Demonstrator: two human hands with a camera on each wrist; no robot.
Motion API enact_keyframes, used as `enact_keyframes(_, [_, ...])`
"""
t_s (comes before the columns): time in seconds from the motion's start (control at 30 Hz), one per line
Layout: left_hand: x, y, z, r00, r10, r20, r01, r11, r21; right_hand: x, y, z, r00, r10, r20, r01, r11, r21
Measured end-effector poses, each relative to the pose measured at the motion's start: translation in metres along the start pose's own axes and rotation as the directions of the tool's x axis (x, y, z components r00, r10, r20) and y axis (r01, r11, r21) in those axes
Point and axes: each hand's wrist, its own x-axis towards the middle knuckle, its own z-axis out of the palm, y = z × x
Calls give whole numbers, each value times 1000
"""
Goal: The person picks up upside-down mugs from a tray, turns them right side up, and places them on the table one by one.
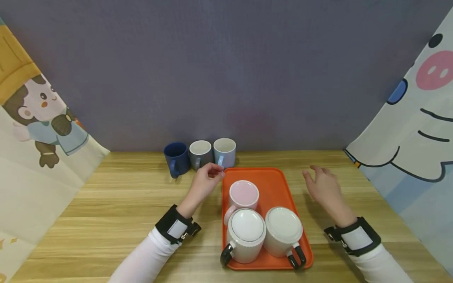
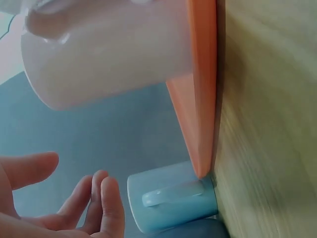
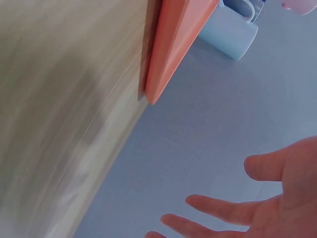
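My left hand (image 1: 207, 179) hovers by the far left corner of the orange tray (image 1: 270, 177), fingers loosely bent and holding nothing. Just beyond its fingertips stands an upright light blue mug (image 1: 228, 151), its handle facing me. To the right of the tray, my right hand (image 1: 323, 186) hangs in the air with fingers spread apart and nothing in them. Upside down on the tray are a pink mug (image 1: 244, 192) and two white mugs with black handles, the left one (image 1: 246, 232) and the right one (image 1: 284, 228).
A grey mug (image 1: 200, 151) and a dark blue mug (image 1: 177, 157) stand upright in a row left of the light blue one, near the grey back wall (image 1: 226, 78). Printed cloths hang at the left (image 1: 46, 157) and right (image 1: 421, 157) of the wooden table (image 1: 116, 196).
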Motion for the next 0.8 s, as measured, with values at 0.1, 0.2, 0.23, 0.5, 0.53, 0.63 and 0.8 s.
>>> enact_keyframes(0.1, [-5,1,-2,999,-14,30,14,1000,9,1,-3,2,1000,-3,4,3,1000,7])
enact_keyframes(0.2, [-10,3,-4,998,-12,67,10,1000,25,2,-6,4,1000,-9,0,9,1000,13])
enact_keyframes(0.23, [-11,3,-5,996,-11,84,9,999,33,2,-7,4,1000,-12,0,12,1000,15])
enact_keyframes(0.5, [-21,7,-10,976,-49,211,24,992,123,3,-15,8,999,-29,22,29,999,30])
enact_keyframes(0.53, [-22,7,-10,972,-50,229,19,991,133,4,-16,8,999,-32,24,31,999,33])
enact_keyframes(0.63, [-27,8,-11,958,-43,283,-4,987,162,5,-19,11,999,-42,18,41,999,35])
enact_keyframes(0.8, [-32,10,-14,922,-32,385,-55,976,213,7,-23,16,998,-67,-1,67,997,37])
